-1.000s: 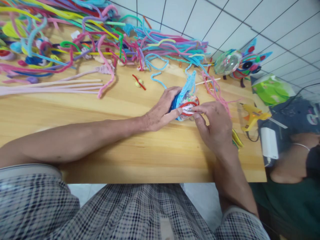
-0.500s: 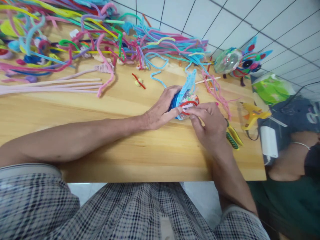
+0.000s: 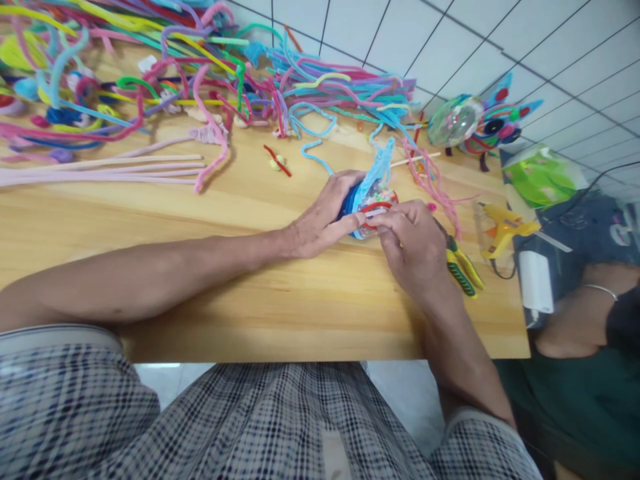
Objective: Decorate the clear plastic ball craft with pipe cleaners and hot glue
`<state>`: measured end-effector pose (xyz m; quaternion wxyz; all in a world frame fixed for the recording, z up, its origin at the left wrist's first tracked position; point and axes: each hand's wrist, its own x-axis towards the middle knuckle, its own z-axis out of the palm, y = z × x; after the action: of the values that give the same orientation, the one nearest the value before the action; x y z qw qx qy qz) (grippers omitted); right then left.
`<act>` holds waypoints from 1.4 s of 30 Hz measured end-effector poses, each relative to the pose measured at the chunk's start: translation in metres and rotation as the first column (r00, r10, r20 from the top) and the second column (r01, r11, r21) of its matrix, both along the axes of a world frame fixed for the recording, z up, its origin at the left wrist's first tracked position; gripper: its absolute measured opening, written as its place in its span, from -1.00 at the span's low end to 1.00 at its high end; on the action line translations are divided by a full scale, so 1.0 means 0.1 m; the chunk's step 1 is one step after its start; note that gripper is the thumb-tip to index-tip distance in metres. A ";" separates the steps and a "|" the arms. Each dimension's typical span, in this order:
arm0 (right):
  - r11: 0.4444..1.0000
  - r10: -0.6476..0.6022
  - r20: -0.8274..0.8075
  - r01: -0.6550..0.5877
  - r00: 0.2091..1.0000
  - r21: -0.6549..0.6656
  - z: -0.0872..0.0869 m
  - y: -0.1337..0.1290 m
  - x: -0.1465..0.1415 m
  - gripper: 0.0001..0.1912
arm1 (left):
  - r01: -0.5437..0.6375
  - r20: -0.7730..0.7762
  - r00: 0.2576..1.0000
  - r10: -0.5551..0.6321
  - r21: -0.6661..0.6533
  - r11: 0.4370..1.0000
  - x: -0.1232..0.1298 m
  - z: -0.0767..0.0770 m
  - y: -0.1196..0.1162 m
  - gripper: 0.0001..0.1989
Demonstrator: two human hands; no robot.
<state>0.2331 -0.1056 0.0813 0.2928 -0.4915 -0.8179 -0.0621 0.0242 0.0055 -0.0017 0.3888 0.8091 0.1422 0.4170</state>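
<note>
Pale wooden tabletop (image 3: 240, 313), two o'clock: left hand (image 3: 325, 217) curls round a blue-banded clear plastic ball (image 3: 370, 202) containing multicoloured bits (image 3: 383, 195); right hand (image 3: 416, 245) touches it, pinch unclear.

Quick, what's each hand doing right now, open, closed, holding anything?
Left hand: closed on the clear, blue-trimmed craft piece.
Right hand: touching its red-and-white trim; pinching or just pressing cannot be told.

The left hand (image 3: 330, 217) hides one side of the ball (image 3: 376, 193); the right hand (image 3: 415, 243) covers part of its red loop (image 3: 377, 206) and of the pliers (image 3: 462, 275). The right edge cuts off a blurred co-worker (image 3: 575, 407); the left, pipe cleaners (image 3: 100, 177).
</note>
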 end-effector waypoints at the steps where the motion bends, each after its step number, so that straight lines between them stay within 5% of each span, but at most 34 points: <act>1: 1.000 -0.010 0.004 0.010 1.000 -0.006 0.00 0.00 0.00 -0.72 | 0.002 0.002 1.000 -0.002 0.002 1.000 0.00 0.00 0.00 -0.28; 12: 0.998 -0.034 0.024 0.035 0.999 -0.044 0.02 0.00 0.01 -0.76 | 0.001 -0.023 1.000 -0.001 -0.020 1.000 0.00 0.02 0.00 -0.24; 20: 0.997 -0.034 0.119 0.026 0.992 0.069 -0.02 0.00 0.01 -0.74 | -0.001 -0.019 1.000 0.000 -0.042 0.999 0.00 0.03 0.01 -0.20; 34: 1.000 -0.026 -0.080 0.025 0.996 -0.005 -0.03 -0.02 0.11 -0.82 | -0.010 -0.015 1.000 0.009 -0.078 0.997 0.01 0.04 0.02 -0.21; 42: 0.992 -0.007 -0.126 0.023 0.992 0.126 -0.02 -0.01 0.09 -0.80 | -0.016 -0.037 0.999 0.013 -0.079 0.997 0.00 0.04 0.03 -0.22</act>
<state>0.2420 -0.1070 0.0797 0.3740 -0.4808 -0.7885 -0.0853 0.0237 0.0081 0.0022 0.4151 0.7995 0.1716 0.3989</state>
